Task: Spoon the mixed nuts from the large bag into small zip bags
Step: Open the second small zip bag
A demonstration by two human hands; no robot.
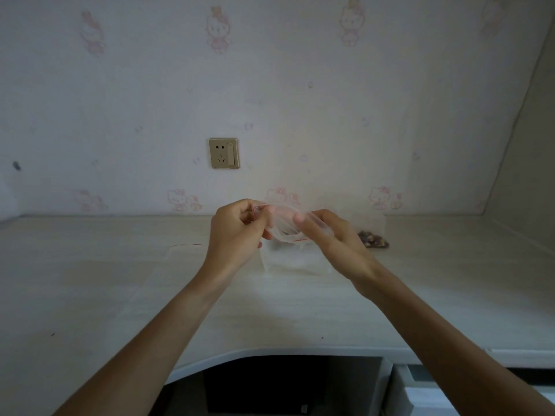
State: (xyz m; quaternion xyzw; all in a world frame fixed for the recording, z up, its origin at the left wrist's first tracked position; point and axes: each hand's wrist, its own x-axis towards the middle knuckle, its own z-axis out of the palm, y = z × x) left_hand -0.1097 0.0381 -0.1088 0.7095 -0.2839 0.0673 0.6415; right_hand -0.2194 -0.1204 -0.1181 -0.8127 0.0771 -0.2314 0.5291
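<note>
Pale wood-grain desk [90,280] runs wall to wall, its front edge cut in a curve over a dark opening [279,385] below. Back wall carries faded pink cartoon-cat wallpaper [300,85], with a gold-coloured socket plate [224,153] set a little above the desk, left of centre; a small dark mark [16,165] sits far left on the wall

dim, soft indoor light | no hard shadows | edges bowed by wide-angle lens | slightly soft focus
</note>
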